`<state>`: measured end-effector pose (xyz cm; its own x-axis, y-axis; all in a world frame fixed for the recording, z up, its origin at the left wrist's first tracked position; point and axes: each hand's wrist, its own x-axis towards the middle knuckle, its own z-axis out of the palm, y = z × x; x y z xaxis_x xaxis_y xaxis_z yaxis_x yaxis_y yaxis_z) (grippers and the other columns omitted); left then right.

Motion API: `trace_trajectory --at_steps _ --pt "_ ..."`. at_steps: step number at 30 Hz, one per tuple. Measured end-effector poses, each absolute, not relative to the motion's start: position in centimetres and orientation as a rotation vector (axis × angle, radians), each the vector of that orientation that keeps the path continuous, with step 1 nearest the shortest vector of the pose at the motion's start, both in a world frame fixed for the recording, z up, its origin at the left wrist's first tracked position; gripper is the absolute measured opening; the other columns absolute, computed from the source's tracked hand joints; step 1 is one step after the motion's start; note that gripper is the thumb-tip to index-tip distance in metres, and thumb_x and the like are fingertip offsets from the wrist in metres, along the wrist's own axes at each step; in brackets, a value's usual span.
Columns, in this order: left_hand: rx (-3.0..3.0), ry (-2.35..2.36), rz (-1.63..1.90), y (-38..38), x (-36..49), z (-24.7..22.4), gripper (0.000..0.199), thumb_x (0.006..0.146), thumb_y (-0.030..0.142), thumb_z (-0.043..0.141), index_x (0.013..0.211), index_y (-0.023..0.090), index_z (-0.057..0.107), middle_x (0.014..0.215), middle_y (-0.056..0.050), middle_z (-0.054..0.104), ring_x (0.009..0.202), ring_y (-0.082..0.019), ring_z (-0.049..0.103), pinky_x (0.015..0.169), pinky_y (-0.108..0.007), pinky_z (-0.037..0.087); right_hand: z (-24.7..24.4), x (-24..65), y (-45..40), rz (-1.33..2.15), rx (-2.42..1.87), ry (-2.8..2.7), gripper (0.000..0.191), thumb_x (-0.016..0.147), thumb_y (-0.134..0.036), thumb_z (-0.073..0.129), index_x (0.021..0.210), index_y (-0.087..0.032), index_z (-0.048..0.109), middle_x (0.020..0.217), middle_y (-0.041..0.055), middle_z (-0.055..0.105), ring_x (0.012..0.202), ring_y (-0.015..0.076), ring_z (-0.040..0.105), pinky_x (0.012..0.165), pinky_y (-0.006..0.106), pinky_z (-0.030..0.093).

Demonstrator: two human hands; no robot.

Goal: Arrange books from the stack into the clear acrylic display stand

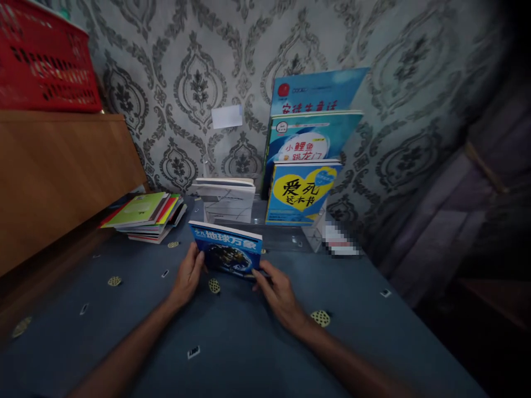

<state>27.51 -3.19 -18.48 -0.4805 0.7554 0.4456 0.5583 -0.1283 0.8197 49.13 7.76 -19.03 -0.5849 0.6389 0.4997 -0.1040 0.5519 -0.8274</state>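
Observation:
A dark blue book [226,251] with white Chinese lettering is held upright, tilted back, above the cloth. My left hand [188,276] grips its left edge, and my right hand [277,290] grips its lower right corner; both are closed on it. Just behind stands a clear stepped book rack [282,237]. On its right side, books rise in tiers: a blue one with a yellow heart [299,193], a teal one [344,130], and a taller blue one [319,83]. At the rack's left, books with a pale front [229,202] stand lower.
A stack of books [143,215] with a green one on top lies at the left, beside a wooden cabinet [62,166] carrying a red basket [45,61]. The dark blue tablecloth [232,354] spreads in front. A curtain [460,182] hangs right; patterned wallpaper [199,83] backs everything.

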Motion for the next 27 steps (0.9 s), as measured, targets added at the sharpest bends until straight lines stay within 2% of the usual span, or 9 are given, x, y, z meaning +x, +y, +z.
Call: trace_trajectory --at_steps 3,7,18,27 --pt "1.491 2.011 1.683 -2.9 27.4 -18.0 0.040 0.099 0.060 0.042 0.089 0.023 0.052 0.075 0.002 0.054 0.068 -0.017 0.055 0.069 -0.032 0.045 -18.7 48.6 8.2 1.056 -0.401 -1.938 0.024 0.099 -0.038 0.050 0.086 -0.021 0.061 0.076 0.0001 0.063 0.062 0.0139 0.062 0.062 0.024 0.050" --pt "1.510 1.998 1.681 -2.2 27.4 -16.5 0.043 0.097 0.065 0.043 0.088 0.024 0.050 0.074 0.002 0.052 0.067 -0.017 0.053 0.067 -0.031 0.043 -17.9 47.7 9.3 0.991 -0.432 -1.911 0.023 0.098 -0.038 0.049 0.088 -0.021 0.060 0.072 -0.0005 0.062 0.062 0.0148 0.061 0.063 0.025 0.049" --pt "1.455 1.905 1.748 -0.1 26.6 -14.8 0.046 0.091 0.072 0.049 0.087 0.026 0.050 0.067 0.005 0.048 0.055 -0.015 0.050 0.055 -0.029 0.038 -16.3 45.9 11.1 1.011 -0.494 -1.833 0.029 0.096 -0.045 0.050 0.088 -0.020 0.063 0.067 -0.0015 0.060 0.053 0.0139 0.060 0.054 0.024 0.047" --pt "1.508 1.923 1.758 1.0 25.0 -13.3 0.041 0.094 0.065 0.047 0.093 0.024 0.050 0.071 0.004 0.046 0.056 -0.014 0.049 0.053 -0.028 0.039 -14.8 44.1 12.7 1.037 -0.477 -1.811 0.033 0.094 -0.051 0.051 0.082 -0.021 0.058 0.064 -0.0024 0.057 0.051 0.0132 0.058 0.051 0.023 0.045"
